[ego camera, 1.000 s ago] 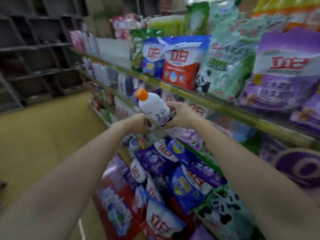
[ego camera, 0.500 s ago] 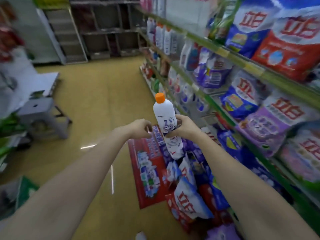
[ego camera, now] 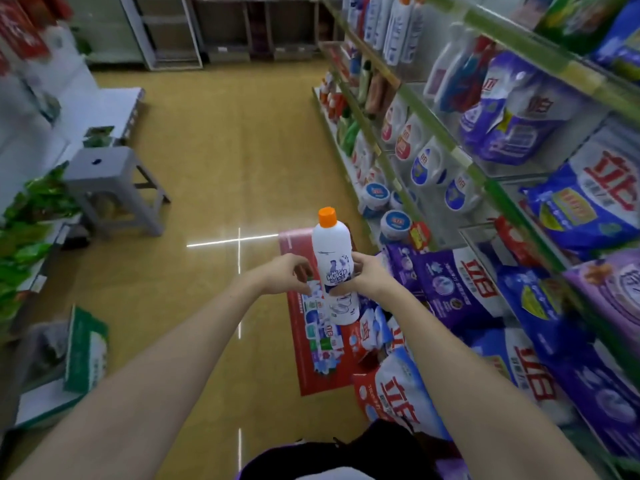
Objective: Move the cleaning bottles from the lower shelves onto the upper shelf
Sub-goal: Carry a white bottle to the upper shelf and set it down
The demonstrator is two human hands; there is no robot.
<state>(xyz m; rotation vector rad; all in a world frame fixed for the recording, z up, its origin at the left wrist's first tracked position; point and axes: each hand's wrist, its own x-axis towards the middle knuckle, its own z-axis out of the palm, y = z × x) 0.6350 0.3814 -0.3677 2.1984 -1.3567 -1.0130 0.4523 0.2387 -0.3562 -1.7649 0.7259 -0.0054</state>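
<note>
A white cleaning bottle [ego camera: 333, 258] with an orange cap stands upright in mid-air over the aisle floor. My right hand [ego camera: 363, 273] grips it round the middle from the right. Just left of the bottle, my left hand [ego camera: 287, 275] hovers with fingers loosely curled and holds nothing; whether it touches the bottle I cannot tell. More white bottles [ego camera: 388, 26] stand on the upper shelf at the far right. The shelving [ego camera: 460, 157] with green rails runs along the right side.
Detergent bags [ego camera: 446, 285] and jugs [ego camera: 426, 164] fill the right shelves and spill onto the floor near a red box [ego camera: 311, 341]. A grey plastic stool [ego camera: 104, 178] stands at left in the aisle. Green packets [ego camera: 31, 216] crowd a low shelf at far left.
My head has turned left and down, from the shelf face toward the aisle floor. The bottle went from tilted to upright and my left hand has drawn slightly away from it.
</note>
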